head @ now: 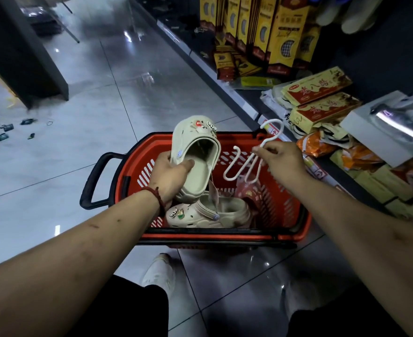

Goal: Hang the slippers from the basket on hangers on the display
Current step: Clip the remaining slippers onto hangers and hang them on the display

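Gripping one beige slipper (195, 154) in the left hand (170, 176) above the basket (283, 210), the person is pinching a white hanger (251, 161) in the right hand (283, 161), probably about to hook them together.

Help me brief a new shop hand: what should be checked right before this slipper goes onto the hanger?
1. Slipper grip: left hand holds the beige slipper with the thumb inside it. Ok.
2. Hanger grip: right hand pinches the white hanger below its hook. Ok.
3. Hanger loops free: they hang above the red basket, caught on nothing. Ok.
4. Slipper seated on the hanger: the two are apart. Not ok.
5. Mate at hand: the second slipper lies in the basket. Ok.
6. Free place on the display: cannot tell.
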